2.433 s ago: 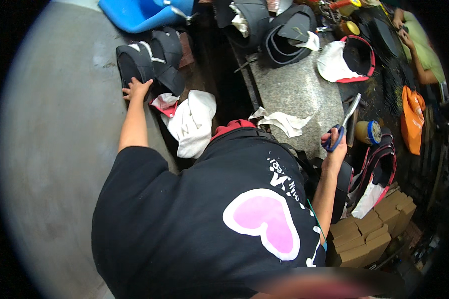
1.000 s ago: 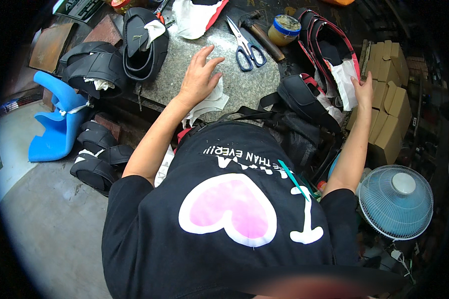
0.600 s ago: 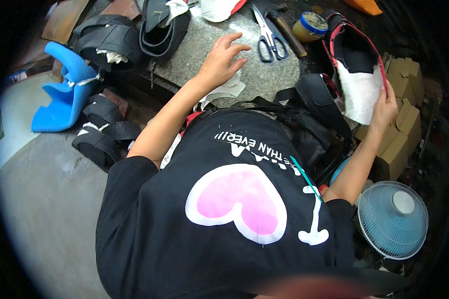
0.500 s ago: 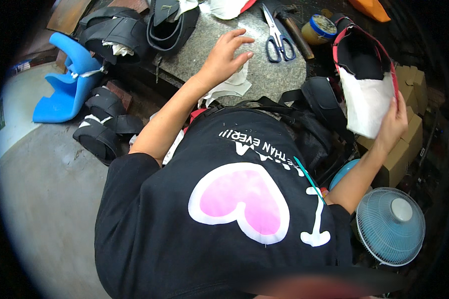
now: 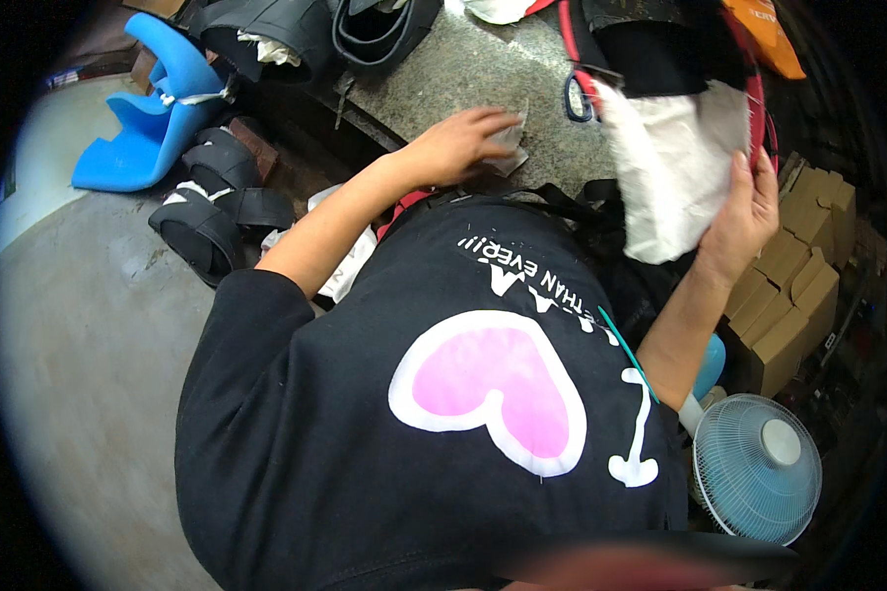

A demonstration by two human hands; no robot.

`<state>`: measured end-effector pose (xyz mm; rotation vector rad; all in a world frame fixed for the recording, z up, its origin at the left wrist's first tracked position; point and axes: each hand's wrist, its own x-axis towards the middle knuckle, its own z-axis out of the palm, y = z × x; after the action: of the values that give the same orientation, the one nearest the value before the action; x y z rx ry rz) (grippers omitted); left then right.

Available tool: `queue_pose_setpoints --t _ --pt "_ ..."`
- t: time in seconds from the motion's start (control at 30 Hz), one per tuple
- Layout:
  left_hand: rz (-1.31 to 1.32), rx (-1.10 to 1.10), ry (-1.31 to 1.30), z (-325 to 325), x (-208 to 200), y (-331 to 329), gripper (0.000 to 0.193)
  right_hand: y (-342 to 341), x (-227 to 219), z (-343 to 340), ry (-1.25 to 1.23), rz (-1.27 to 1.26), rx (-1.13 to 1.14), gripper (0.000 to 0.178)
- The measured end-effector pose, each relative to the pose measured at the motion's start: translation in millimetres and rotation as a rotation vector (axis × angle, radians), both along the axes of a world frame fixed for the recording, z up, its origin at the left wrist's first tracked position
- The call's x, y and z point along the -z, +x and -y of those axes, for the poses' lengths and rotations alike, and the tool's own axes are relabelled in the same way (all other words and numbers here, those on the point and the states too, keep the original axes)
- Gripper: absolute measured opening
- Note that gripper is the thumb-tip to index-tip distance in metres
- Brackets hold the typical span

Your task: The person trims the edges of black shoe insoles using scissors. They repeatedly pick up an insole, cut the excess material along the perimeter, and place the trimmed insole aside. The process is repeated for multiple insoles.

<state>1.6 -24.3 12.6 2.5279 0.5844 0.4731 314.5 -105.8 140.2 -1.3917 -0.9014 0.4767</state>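
My right hand (image 5: pixel 744 217) grips the red edge of a shoe upper (image 5: pixel 665 172) between thumb and fingers. The upper has a white cloth-like front, a black inside and red trim, and it hangs raised over the right side of the stone slab. My left hand (image 5: pixel 468 146) is low over the slab (image 5: pixel 419 89), its slightly blurred fingers spread across a thin whitish scrap (image 5: pixel 512 143). The fingertips partly cover this scrap. Behind the upper, one dark blue handle loop of the scissors (image 5: pixel 578 98) shows; the rest is hidden.
Black strappy sandals (image 5: pixel 207 212) with white stuffing lie at the left, beside a blue foam piece (image 5: pixel 153 128). More black footwear (image 5: pixel 379 34) stands at the slab's far edge. Cardboard boxes (image 5: pixel 788 295) and a blue fan (image 5: pixel 759 468) are at the right.
The upper in my right hand has come left and nearer, now covering much of the scissors, the hammer and the jar. My left hand has dropped toward the scrap. The view has shifted slightly.
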Motion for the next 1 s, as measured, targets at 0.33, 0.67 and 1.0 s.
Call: queue_pose_setpoints --t 0.33,0.67,1.0 --pt "-0.173 -0.39 0.108 29.8 -16.1 -117.4 0.03 -48.9 76.0 -15.1 -0.087 -0.295 -0.205 0.026" --pt "0.255 -0.189 0.234 -4.8 -47.7 20.1 0.041 -52.2 173.8 -40.5 -0.552 0.055 -0.636 0.031" --pt "-0.341 -0.339 0.03 -52.6 -12.9 69.9 0.056 -83.7 108.6 -57.2 -0.097 0.7 -0.214 0.034"
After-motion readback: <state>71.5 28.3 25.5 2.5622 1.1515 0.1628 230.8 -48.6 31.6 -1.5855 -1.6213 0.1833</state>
